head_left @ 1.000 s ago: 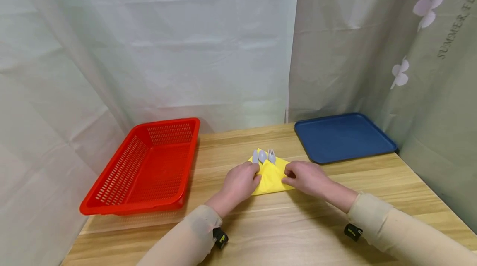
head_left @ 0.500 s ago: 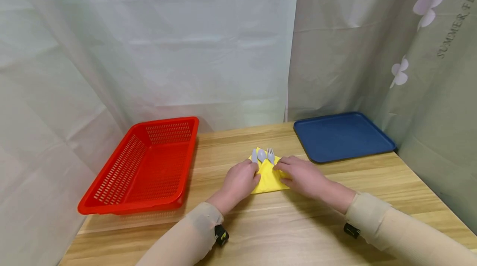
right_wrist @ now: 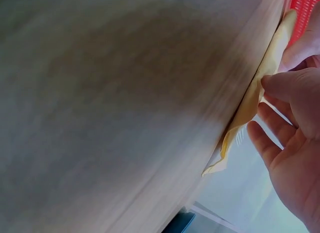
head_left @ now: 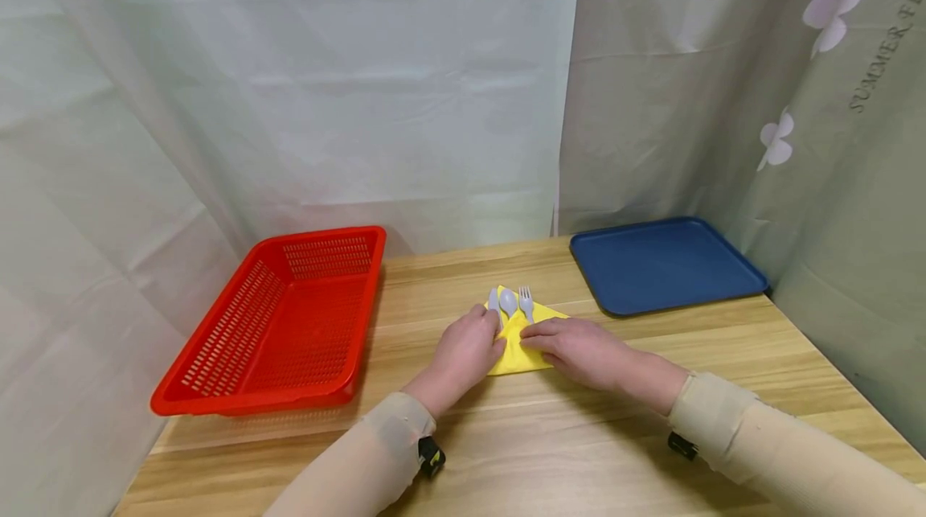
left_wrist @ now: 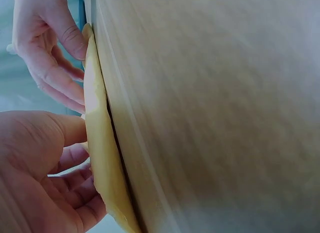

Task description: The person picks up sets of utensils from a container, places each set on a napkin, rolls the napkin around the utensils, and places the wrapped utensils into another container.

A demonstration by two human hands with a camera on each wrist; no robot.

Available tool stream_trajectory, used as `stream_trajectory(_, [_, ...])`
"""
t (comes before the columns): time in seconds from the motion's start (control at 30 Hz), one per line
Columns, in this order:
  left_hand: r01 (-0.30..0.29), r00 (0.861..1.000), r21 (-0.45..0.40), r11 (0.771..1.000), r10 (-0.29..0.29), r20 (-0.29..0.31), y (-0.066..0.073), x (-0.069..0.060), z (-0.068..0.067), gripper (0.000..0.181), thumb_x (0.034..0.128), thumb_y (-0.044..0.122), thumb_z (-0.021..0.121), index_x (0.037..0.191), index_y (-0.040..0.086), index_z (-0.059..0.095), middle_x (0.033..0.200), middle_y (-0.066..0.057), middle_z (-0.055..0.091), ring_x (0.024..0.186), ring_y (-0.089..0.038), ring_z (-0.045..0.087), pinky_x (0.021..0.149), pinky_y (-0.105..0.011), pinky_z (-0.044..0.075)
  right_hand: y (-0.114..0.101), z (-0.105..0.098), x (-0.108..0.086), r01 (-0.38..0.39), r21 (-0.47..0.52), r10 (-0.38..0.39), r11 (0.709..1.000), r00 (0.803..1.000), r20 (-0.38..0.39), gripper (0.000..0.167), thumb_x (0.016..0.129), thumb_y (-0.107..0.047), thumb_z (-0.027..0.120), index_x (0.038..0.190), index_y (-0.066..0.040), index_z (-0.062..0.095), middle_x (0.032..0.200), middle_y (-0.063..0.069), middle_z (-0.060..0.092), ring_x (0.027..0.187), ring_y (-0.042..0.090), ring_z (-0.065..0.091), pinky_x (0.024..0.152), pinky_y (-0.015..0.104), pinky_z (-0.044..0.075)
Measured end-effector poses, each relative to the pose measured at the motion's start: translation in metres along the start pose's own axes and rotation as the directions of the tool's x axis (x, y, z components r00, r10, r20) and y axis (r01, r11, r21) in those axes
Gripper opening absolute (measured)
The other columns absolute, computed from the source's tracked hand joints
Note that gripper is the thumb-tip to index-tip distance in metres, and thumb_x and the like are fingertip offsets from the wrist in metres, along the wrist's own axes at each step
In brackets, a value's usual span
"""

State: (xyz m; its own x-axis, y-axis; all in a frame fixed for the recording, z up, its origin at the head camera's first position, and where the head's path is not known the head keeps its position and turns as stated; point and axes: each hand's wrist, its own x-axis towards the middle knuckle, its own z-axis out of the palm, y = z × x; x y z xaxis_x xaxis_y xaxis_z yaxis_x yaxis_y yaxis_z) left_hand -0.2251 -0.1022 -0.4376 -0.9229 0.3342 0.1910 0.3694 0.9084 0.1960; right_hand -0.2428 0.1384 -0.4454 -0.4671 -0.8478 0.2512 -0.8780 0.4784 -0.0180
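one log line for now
left hand: touching yellow cloth; right hand: touching yellow cloth; knife, spoon, fork: tops showing; red basket: left; blue tray: right

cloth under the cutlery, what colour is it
The cloth is yellow, seen best in the head view.

Lower parts of the knife (head_left: 494, 300), spoon (head_left: 509, 302) and fork (head_left: 526, 303) lie hidden by the yellow napkin (head_left: 515, 358) and left hand (head_left: 466, 348); lettering (head_left: 884, 51) on the curtain (head_left: 709, 83) is cut off at the head view's right edge.
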Motion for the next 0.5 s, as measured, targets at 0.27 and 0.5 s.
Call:
stream_trajectory(0.27, [0.012,1.000,-0.013,1.000,-0.012,0.004,0.0028,0.0001,-0.0010,0.031,0.1005,0.021,0.083,0.123,0.007,0.068,0.114,-0.011,0.061,0.087,-0.023,0.065,0.076,-0.040,0.061,-0.0009,-0.0004,-0.0011,0.017,-0.009,-0.017,1.000,1.000,-0.001,0.036,0.099,-0.002,0.078,0.135,-0.007,0.078,0.140,0.008,0.072,0.132,0.025,0.068,0.103,0.047,0.059])
stream_trajectory(0.5, [-0.118,0.992,0.106,0.987,0.123,-0.040,0.0094,-0.0085,-0.0060,0.018,0.0998,0.021,0.083,0.113,0.009,0.080,0.111,-0.005,0.067,0.096,-0.023,0.062,0.085,-0.038,0.057,-0.0021,-0.0020,-0.0011,0.009,0.005,-0.009,1.000,1.000,0.009,0.036,0.100,-0.003,0.078,0.136,-0.006,0.077,0.141,0.009,0.072,0.132,0.026,0.067,0.105,0.047,0.058])
